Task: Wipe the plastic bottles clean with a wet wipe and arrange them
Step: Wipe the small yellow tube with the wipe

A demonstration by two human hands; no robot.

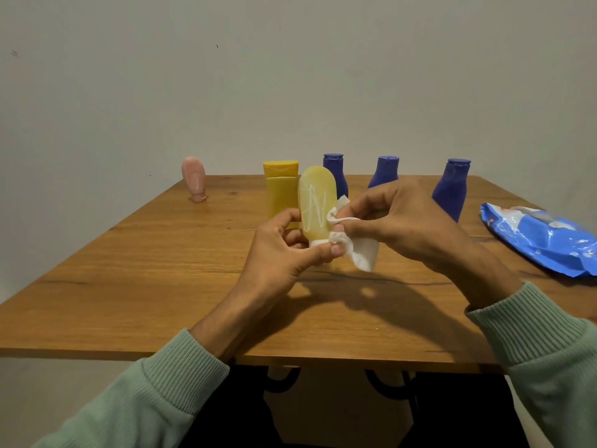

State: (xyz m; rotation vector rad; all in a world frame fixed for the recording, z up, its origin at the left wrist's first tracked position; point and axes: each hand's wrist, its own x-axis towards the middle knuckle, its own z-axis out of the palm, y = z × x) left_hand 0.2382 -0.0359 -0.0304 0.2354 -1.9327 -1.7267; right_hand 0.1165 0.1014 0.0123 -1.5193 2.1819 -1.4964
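Left hand (281,253) clamped on the pale bottle (318,202) over the desk (129,270), my right hand (403,218) pinched the wipe (361,253) against its side, white marks unwiped, and I judged the five bottles (386,173) behind undone.

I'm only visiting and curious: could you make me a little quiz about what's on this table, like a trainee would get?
1. Multiple choice: what does the right hand pinch? A) a white wipe B) a sponge C) a brush
2. True or false: the pale yellow bottle stands on the table.
3. How many blue bottles stand on the table?
Key: 1 A. 2 False: the left hand holds it above the table. 3 Three.
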